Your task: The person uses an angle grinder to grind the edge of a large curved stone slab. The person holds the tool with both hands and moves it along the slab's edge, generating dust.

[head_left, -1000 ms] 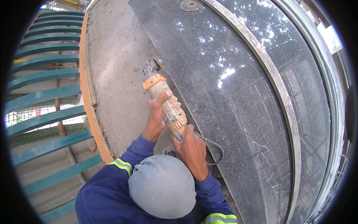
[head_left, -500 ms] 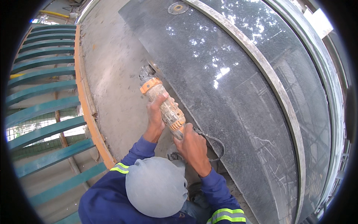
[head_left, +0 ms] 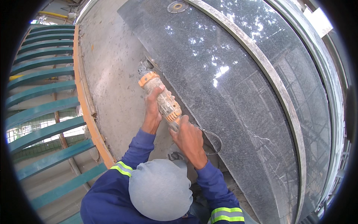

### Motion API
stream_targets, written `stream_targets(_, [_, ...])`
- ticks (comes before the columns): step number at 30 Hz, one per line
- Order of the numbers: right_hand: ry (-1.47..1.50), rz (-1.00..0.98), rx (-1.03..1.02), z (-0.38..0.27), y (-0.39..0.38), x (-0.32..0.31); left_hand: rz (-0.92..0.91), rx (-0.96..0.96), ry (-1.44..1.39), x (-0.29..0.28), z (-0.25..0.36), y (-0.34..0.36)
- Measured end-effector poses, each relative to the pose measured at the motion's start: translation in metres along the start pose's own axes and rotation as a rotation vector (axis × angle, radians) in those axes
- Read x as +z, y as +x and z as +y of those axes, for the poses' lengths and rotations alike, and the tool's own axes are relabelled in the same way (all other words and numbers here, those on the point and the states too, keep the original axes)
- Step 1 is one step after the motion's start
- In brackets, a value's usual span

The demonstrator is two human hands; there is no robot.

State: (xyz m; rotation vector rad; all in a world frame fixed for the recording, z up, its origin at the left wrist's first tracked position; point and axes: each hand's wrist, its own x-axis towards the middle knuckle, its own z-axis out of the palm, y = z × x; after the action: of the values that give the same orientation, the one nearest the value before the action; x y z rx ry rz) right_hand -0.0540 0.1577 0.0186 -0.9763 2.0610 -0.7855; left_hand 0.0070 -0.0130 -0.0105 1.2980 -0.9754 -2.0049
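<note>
A dusty orange-and-grey angle grinder [head_left: 168, 105] lies across both my hands, its head pointing away from me. Its disc [head_left: 152, 60], seen almost edge-on, is at the left edge of a dark polished stone slab [head_left: 209, 100]; whether it touches the stone I cannot tell. My left hand [head_left: 152, 112] is closed around the body from the left, thumb on top. At the near end, my right hand [head_left: 190, 139] grips the rear handle. A dark cord [head_left: 220, 143] loops out beside my right hand over the slab's edge.
A segmented cutting disc [head_left: 171, 7] rests on the slab's far end. A long pale stone strip [head_left: 278, 80] runs over the slab, with more glossy slab to its right. Left of the dusty concrete floor [head_left: 112, 48] stands a rack of green slats [head_left: 44, 87] with an orange rail [head_left: 82, 89].
Both hands and the grinder have shifted slightly away from me and to the left, along the slab's edge. The cord loop has moved a little with them.
</note>
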Motion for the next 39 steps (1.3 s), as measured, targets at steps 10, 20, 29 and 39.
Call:
stream_targets(10, [-0.040, -0.022, 0.024, -0.003, -0.004, -0.014, 0.038, 0.013, 0.006, 0.012, 0.005, -0.015])
stream_targets(20, [0.020, -0.012, 0.005, -0.003, -0.006, -0.016, 0.044, 0.024, 0.004, 0.014, 0.009, -0.018])
stream_targets(29, [0.080, 0.023, -0.033, 0.005, -0.004, -0.007, 0.030, 0.024, -0.001, 0.008, 0.004, -0.010])
stream_targets(39, [0.036, 0.023, -0.044, 0.003, -0.001, -0.005, 0.031, 0.027, -0.060, 0.011, 0.007, -0.007])
